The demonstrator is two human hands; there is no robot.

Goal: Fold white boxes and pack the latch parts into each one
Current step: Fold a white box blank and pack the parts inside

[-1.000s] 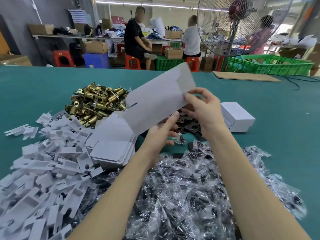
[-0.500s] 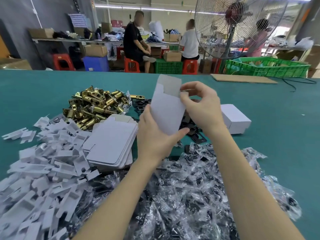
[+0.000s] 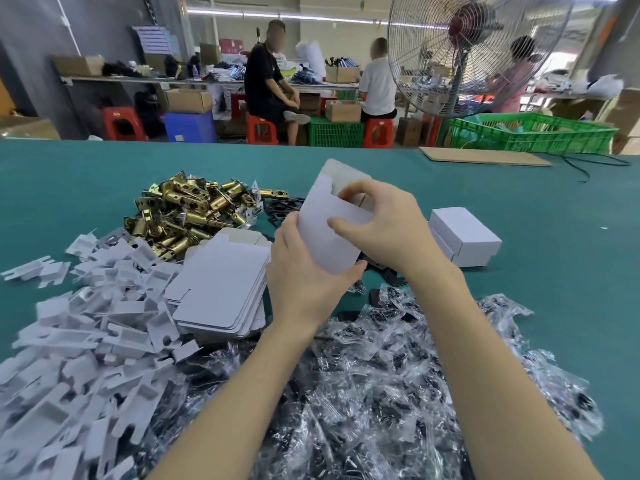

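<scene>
A white box blank (image 3: 323,220) stands upright above the green table, partly opened into a sleeve with its top flap up. My left hand (image 3: 304,271) grips its lower end from the left. My right hand (image 3: 384,223) holds its right side, fingers curled at the upper opening. A stack of flat white blanks (image 3: 221,285) lies left of my left wrist. Brass latch parts (image 3: 183,213) are piled behind the stack. A finished white box (image 3: 464,240) sits to the right of my right hand.
White card inserts (image 3: 79,341) are heaped at the near left. Clear bags of black parts (image 3: 381,393) cover the table under my forearms. Loose black plates (image 3: 284,211) lie behind the blank. A cardboard sheet (image 3: 485,155) lies at the far right, and people sit beyond the table.
The flat blank was turned from a slanted spread to upright and squeezed open into a sleeve. My right hand moved from its edge to the upper opening.
</scene>
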